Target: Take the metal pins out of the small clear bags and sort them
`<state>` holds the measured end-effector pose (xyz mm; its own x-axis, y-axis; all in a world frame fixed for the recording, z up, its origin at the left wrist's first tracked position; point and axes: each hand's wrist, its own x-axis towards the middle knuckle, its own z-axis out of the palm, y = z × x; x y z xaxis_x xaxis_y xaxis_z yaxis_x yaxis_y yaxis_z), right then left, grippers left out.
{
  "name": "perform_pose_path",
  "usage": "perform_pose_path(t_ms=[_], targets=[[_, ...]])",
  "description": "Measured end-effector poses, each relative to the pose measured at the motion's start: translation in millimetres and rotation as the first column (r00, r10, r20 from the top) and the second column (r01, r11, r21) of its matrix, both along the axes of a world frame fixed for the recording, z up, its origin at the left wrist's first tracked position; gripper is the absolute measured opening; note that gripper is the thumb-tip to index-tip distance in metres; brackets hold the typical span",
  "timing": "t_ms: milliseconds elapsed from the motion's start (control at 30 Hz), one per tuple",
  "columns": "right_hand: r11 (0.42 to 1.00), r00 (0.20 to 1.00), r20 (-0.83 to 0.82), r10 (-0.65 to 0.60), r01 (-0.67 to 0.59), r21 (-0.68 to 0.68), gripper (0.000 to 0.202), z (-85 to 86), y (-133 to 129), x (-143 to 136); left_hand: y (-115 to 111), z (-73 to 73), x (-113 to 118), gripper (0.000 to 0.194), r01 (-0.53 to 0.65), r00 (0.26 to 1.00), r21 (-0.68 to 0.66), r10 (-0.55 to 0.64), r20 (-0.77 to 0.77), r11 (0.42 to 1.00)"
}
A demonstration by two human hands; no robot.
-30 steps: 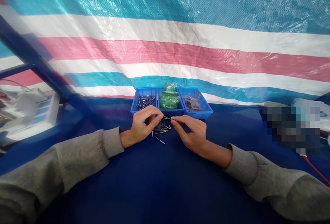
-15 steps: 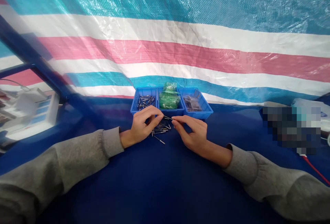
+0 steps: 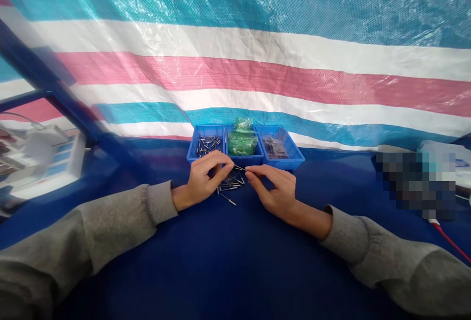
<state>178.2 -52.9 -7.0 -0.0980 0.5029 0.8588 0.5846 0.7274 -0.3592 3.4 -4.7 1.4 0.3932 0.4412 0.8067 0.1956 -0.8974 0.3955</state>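
Note:
A thin metal blind rivet spans the gap between my two hands. My left hand pinches its left end between thumb and forefinger. At the other end, the thumb and fingertips of my right hand are closed on it. Below, several loose rivets lie in a small heap on the blue table, partly hidden by my left hand. One rivet lies apart, nearest to me. Behind my left hand, a blue bin holds many more of these rivets.
A middle blue bin holds green plastic packets. The right bin contains small clear bags. White equipment stands at far left; a pixelated dark object with a red cable lies at right. Striped sheeting hangs behind.
Both hands keep the same pinch on the rivet with hardly any movement. The view has shifted very slightly.

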Motion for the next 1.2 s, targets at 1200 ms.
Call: perform_pose_path(t_ms=[1200], targets=[[0.999, 1.0, -0.012, 0.028, -0.028, -0.018, 0.008, -0.1, 2.4, -0.6, 1.5, -0.7, -0.1, 0.004, 0.01, 0.999, -0.023, -0.011, -0.034, 1.0]])
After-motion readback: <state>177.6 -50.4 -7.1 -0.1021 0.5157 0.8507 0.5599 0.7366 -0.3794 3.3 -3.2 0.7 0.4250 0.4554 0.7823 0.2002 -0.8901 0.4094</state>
